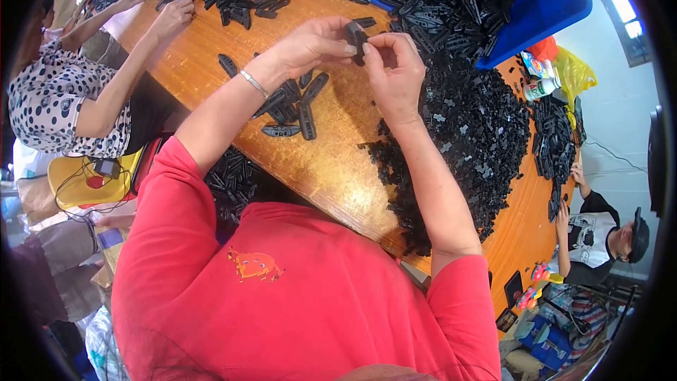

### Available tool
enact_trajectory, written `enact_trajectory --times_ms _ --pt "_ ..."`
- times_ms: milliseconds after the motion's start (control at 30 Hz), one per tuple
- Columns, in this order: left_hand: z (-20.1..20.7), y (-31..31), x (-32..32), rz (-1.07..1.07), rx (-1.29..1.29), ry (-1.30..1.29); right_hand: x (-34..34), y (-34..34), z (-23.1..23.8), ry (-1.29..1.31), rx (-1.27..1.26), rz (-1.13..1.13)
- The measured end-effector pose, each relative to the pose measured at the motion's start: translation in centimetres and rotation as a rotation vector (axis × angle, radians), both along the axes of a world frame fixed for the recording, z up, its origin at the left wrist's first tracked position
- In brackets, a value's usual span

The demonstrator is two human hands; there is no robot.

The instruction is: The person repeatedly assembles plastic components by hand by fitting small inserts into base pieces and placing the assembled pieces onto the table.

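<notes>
Pinching black part (357, 34); left grip (315, 45), right grip (396, 70) closed.

Part of the elongated black plastic piece (358, 32) is covered by the fingertips of the left hand (317, 46) and the right hand (396, 67), so its full outline cannot be told. The near edge of the orange-brown wooden table (328, 166) is partly hidden by the red short-sleeved shirt (303, 289). At the far edge, the blue plastic bin (553, 14) is cut off by the view's top, and its floor is buried. In the heap of tiny black plastic parts (476, 137), partly masked by the right forearm (437, 187), single outlines are mostly too small to be told.
</notes>
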State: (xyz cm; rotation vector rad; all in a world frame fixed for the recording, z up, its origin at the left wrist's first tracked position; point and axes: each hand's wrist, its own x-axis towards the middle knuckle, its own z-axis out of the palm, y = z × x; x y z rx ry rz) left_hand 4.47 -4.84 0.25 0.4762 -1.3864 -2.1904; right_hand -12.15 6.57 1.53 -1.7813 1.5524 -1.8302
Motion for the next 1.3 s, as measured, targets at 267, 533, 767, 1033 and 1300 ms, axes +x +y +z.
enact_trajectory --times_ms 267,533,767,1033,1300 --pt "0.2 0.4 0.0 0.015 -0.030 -0.008 -0.4 0.3 -0.6 0.112 0.057 -0.001" --pt "1.1 3.1 0.1 0.212 -0.552 -0.197 -0.1 0.3 -1.2 0.059 0.368 -0.019" --pt "1.1 3.3 2.6 0.173 -0.725 -0.535 2.3 0.7 -3.6 -0.181 0.534 0.166" --pt "2.9 2.3 5.0 -0.023 -1.049 -0.802 -5.0 -1.1 -4.5 0.601 0.533 -0.146" --pt "1.9 0.2 -3.3 0.102 -1.147 -0.914 -8.7 -4.1 -3.6 1.110 0.839 -0.289"
